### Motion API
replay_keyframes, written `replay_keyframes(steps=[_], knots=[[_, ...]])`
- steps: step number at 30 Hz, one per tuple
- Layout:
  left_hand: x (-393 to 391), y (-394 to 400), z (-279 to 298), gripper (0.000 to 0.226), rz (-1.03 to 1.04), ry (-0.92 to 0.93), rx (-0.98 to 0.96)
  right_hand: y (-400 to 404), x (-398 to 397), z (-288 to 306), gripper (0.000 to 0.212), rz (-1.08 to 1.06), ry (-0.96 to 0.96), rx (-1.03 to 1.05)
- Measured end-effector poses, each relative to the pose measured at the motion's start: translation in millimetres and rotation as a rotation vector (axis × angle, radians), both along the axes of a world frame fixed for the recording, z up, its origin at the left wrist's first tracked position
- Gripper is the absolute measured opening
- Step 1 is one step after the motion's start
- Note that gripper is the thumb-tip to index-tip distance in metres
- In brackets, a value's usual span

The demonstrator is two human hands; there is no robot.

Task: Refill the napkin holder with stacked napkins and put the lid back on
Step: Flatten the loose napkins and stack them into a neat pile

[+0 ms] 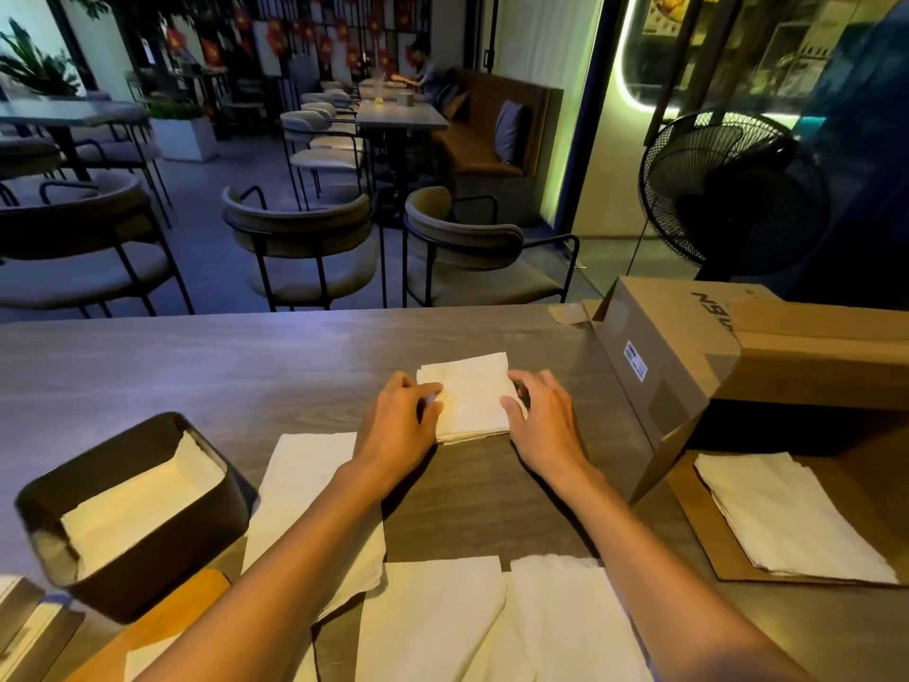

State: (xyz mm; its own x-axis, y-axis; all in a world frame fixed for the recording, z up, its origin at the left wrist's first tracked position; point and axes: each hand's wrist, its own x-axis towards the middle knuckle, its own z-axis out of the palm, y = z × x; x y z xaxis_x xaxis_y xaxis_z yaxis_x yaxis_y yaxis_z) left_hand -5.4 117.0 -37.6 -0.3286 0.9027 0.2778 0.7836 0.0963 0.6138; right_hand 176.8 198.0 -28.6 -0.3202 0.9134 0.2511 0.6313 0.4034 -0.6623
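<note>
Far left, low edge – something flat and grey [29, 627], cut off by the frame, can't tell what it is. Next to it the dark napkin holder [133, 514] sits on the wooden bench [196, 366], lid off, open top tilted toward the camera; napkins inside [142, 499] fill it partway, long axis running near-left to far-right. An orange-brown flat piece [167, 617] pokes out under its near corner, mostly hidden by the left forearm – could be the lid, cannot tell.

Loose unfolded napkin sheets [315, 504] lie flat on the bench from beside the holder across the near edge, overlapping, partly cut off at the bottom.

Centre: small folded napkin stack [467, 401], flat on the bench, roughly square, edges slightly skewed clockwise. Left hand [401, 420] has fingers curled against the stack's left edge, thumb on top. Right hand [543, 425] is spread, thumb on the near right corner, fingers bent over the right edge. Neither hand lifts it.

Right: cardboard box [688, 356] on its side, open mouth dark, contents not visible. On its lowered flap [698, 529] rests another napkin pile [792, 514], long axis far-left to near-right.
</note>
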Motion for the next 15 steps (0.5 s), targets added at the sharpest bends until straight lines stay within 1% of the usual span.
replay_keyframes(steps=[4, 7, 9, 12, 13, 15], knots=[[-0.3, 0.3, 1.2, 0.039, -0.011, 0.058, -0.015, 3.8, 1.5, -1.2, 0.044, 0.008, -0.069, -0.018], [1.2, -1.4, 1.3, 0.040, -0.012, 0.125, -0.011, 4.3, 0.8, -0.4, 0.051, 0.032, -0.070, -0.032], [0.4, -1.0, 1.5, 0.040, -0.002, 0.205, -0.020, 3.7, 1.2, -0.9, 0.055, 0.064, -0.093, 0.051], [-3.0, 0.7, 0.1, 0.040, 0.010, 0.302, -0.068, 2.9, 1.0, -1.5, 0.046, 0.141, -0.283, 0.236], [-4.2, 1.2, -1.1, 0.040, 0.006, 0.323, -0.082, 3.4, 0.8, -2.6, 0.044, 0.163, -0.324, 0.253], [-6.8, 1.9, -3.0, 0.039, -0.014, 0.347, -0.094, 4.3, 0.6, -5.8, 0.042, 0.175, -0.324, 0.225]])
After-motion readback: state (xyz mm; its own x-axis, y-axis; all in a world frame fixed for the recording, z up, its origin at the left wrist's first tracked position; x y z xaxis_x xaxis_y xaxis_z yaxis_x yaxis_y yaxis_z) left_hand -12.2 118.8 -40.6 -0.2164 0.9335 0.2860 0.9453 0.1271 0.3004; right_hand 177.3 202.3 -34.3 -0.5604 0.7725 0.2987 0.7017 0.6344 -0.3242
